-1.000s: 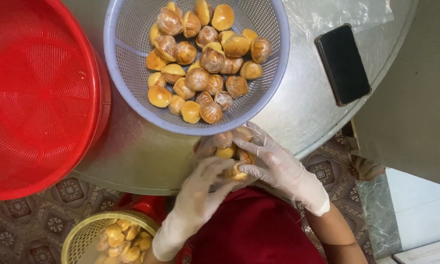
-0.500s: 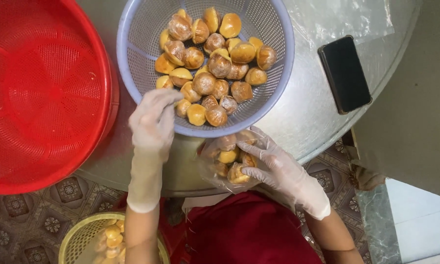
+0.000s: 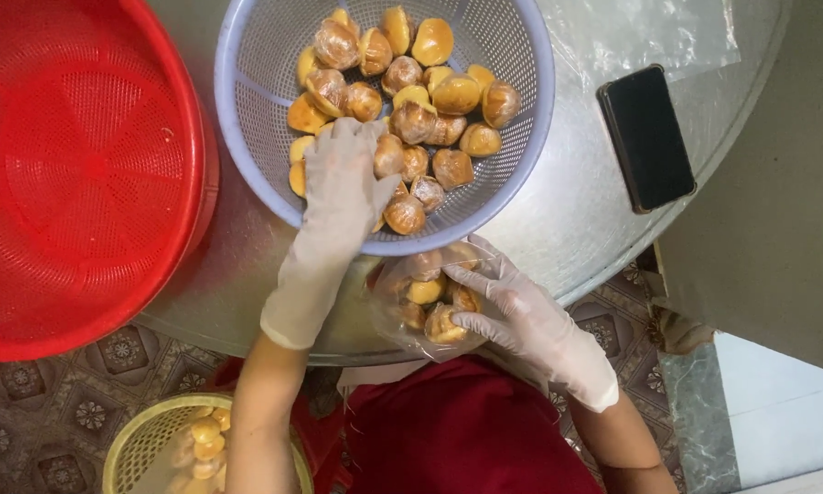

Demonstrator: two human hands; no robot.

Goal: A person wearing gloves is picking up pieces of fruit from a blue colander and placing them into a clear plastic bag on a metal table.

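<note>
Cakes (image 3: 402, 119) fill the blue basket (image 3: 521, 174) by the red basket (image 3: 82, 165). Your left hand (image 3: 343, 187) reaches in, fingers curled over some. Your right hand (image 3: 521, 316) pinches the bag (image 3: 425, 302) open just below, ready to catch cakes.

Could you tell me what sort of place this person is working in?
Probably a home kitchen or small food-packing spot. A round metal table stands on a patterned tile floor. The left hand reaches into a blue basket of small cakes; the right hand holds a clear bag of them.
</note>
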